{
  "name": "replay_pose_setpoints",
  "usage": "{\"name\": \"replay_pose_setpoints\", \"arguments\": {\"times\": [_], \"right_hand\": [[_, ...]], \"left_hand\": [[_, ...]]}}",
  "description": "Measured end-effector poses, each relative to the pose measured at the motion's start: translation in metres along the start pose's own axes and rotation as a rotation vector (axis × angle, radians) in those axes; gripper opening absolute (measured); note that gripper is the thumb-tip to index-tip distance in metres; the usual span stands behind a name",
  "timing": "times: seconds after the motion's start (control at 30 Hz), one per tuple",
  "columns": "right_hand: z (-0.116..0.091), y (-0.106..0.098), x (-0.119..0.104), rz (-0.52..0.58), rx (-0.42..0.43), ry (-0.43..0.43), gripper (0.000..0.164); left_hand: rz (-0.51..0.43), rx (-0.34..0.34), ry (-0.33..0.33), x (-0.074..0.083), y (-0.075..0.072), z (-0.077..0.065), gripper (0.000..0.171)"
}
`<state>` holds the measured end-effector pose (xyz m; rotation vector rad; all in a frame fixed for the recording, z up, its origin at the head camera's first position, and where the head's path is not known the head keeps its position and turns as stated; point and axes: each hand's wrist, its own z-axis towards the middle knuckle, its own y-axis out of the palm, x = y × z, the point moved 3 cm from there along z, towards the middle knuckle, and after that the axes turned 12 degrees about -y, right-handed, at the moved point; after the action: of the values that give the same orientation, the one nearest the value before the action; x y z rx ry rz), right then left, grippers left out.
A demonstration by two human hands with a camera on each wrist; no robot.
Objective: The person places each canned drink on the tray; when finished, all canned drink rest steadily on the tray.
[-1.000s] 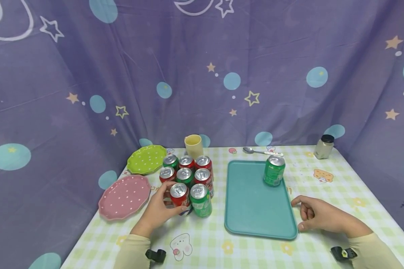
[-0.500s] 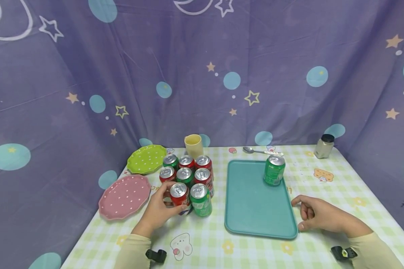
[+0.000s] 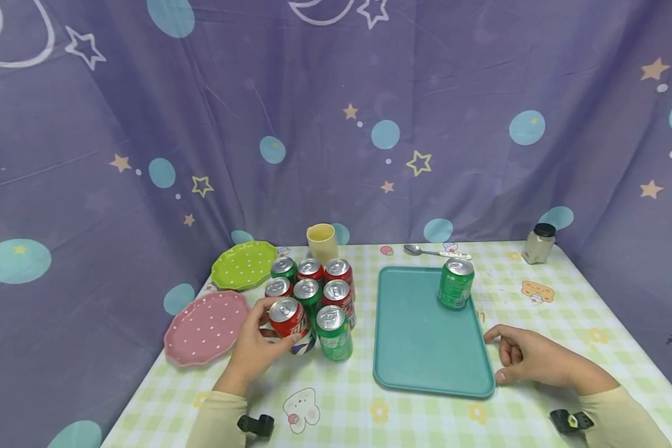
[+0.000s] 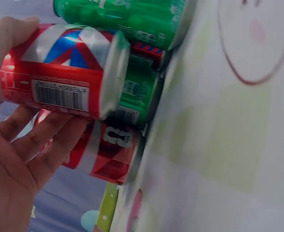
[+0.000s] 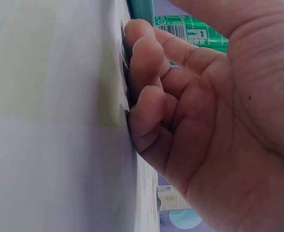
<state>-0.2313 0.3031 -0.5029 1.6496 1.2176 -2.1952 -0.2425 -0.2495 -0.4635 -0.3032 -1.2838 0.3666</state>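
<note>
My left hand grips a red can, held tilted and just off the table at the front left of a cluster of red and green cans. A green can stands right beside it. In the left wrist view my fingers wrap the red can, with other cans behind it. My right hand rests on the table at the right edge of a teal tray, fingers loosely curled, holding nothing. One green can stands upright at the tray's far right corner.
A pink dotted plate and a green dotted plate lie left of the cans. A yellow cup, a spoon and a small jar sit along the back edge. A purple curtain hangs behind.
My left hand has lifted the front red can and tipped it leftward, away from the green can beside it. The right hand has stayed still.
</note>
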Motion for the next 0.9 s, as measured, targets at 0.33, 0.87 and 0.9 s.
{"name": "replay_pose_setpoints", "arguments": {"times": [0.33, 0.87, 0.9], "right_hand": [[0.001, 0.001, -0.002, -0.002, 0.000, -0.016, 0.064], [0.001, -0.001, -0.002, -0.046, -0.001, 0.024, 0.067], [0.001, -0.001, -0.002, -0.047, 0.000, 0.025, 0.067]], "left_hand": [[-0.096, 0.191, 0.094, 0.066, -0.012, -0.012, 0.071], [-0.160, 0.154, 0.182, 0.117, 0.018, 0.009, 0.073], [-0.166, 0.137, 0.190, 0.121, 0.024, 0.011, 0.073]]}}
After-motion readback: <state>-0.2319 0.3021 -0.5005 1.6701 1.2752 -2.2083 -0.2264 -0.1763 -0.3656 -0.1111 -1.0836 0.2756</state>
